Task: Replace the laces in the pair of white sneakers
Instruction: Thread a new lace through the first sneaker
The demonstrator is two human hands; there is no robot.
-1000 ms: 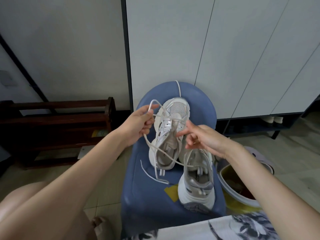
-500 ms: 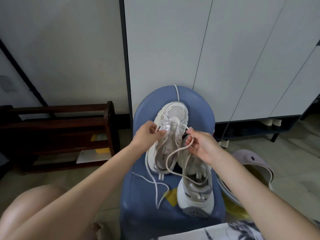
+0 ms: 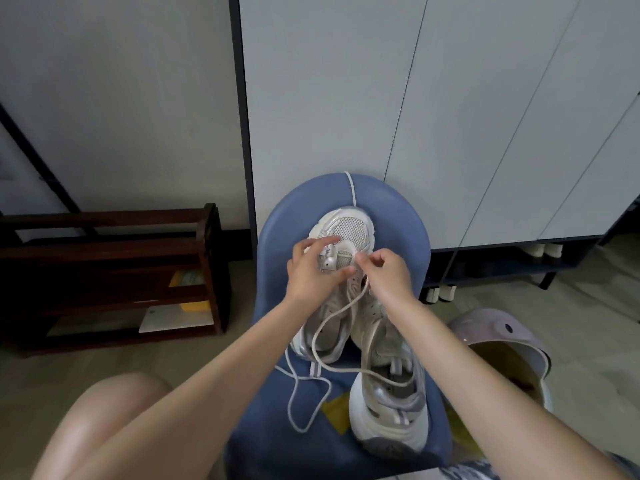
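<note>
Blue padded fabric of a rounded stool [image 3: 408, 233] fills the middle of our view over pale floor tiles [image 3: 588, 327], a dark wooden rack [image 3: 114, 244] to the left and grey cabinet doors [image 3: 398, 98] beyond. On it lie two white mesh sneakers; the nearer sneaker [image 3: 388, 403] shows us its heel. Our left hand [image 3: 311, 271] grips the farther sneaker [image 3: 349, 233], toe pointing away, while our right hand [image 3: 388, 275] pinches a white cord lace [image 3: 332, 327] at its eyelets.

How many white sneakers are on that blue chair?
2. One sneaker lies toward the back of the blue chair, under both hands; the other sneaker lies nearer, at the seat's right front. None looks hidden.
</note>
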